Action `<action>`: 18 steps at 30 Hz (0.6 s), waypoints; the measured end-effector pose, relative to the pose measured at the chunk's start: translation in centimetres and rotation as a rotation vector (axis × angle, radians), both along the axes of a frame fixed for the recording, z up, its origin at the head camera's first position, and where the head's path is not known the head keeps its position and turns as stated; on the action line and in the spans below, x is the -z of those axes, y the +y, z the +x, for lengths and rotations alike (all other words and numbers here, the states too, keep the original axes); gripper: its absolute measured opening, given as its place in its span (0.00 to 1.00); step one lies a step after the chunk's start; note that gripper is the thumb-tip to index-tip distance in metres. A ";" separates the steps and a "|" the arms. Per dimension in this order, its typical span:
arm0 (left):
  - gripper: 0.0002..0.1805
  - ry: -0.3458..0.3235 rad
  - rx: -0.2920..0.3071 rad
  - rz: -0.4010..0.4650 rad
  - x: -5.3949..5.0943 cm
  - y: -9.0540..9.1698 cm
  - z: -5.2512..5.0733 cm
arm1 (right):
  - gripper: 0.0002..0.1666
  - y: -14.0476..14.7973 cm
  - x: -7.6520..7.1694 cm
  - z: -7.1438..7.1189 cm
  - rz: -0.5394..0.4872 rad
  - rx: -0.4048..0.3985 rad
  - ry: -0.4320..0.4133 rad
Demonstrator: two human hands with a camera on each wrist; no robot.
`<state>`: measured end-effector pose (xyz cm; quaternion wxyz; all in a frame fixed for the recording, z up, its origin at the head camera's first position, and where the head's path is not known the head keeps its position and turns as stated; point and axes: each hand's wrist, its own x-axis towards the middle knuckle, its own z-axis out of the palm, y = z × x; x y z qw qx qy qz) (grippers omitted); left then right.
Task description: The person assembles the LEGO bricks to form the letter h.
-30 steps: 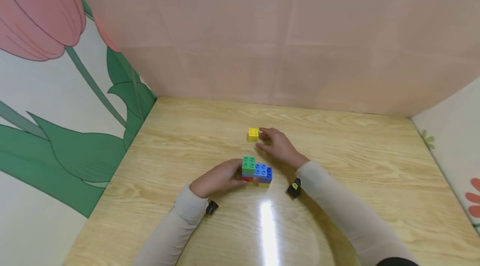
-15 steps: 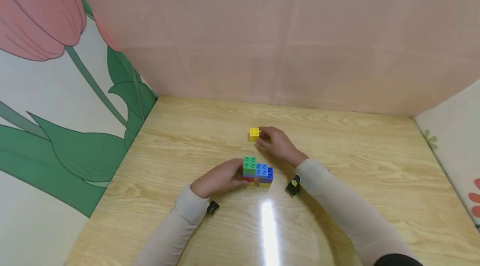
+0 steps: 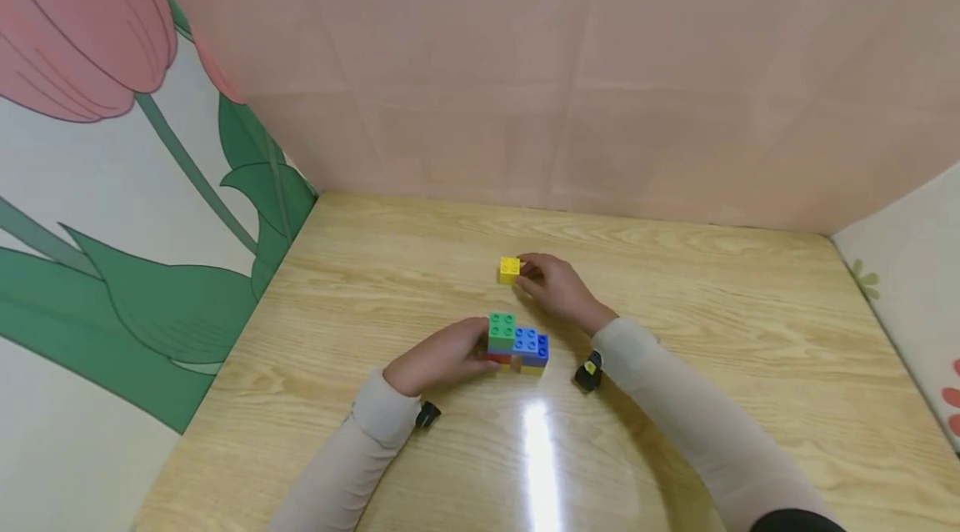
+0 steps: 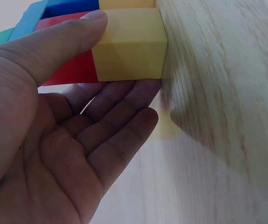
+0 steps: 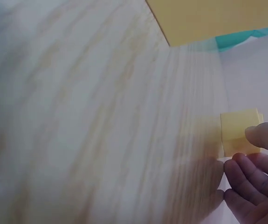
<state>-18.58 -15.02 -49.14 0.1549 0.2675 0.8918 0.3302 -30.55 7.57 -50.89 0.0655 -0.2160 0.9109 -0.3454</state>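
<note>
My left hand holds the left end of a stack of toy building bricks, low on the table. A green brick tops the stack, with a light blue brick and a darker blue brick beside it. In the left wrist view, the thumb lies across a red brick onto a yellow bottom brick, fingers on another side. Farther back, my right hand pinches a small yellow brick standing on the table. The right wrist view shows the thumb on this yellow brick, fingertips partly hidden.
The wooden table meets a pink backdrop at the back. A flower-printed panel borders the left side, and a white panel the right. Light reflects off the tabletop in front of the stack.
My right thumb and fingers have closed in on the small yellow brick from its right side. My left hand stays on the stack; the view has shifted slightly.
</note>
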 end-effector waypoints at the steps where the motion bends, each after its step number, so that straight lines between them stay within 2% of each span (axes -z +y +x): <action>1: 0.25 0.003 0.000 -0.001 0.0 0.0 0.0 | 0.28 0.0 0.0 0.0 -0.002 0.000 0.004; 9: 0.26 0.011 0.001 -0.010 -0.2 0.1 0.2 | 0.26 0.1 0.1 0.2 -0.019 0.015 0.003; 18: 0.26 -0.005 -0.001 0.013 0.0 0.1 0.1 | 0.25 0.3 0.1 0.8 -0.022 0.011 -0.002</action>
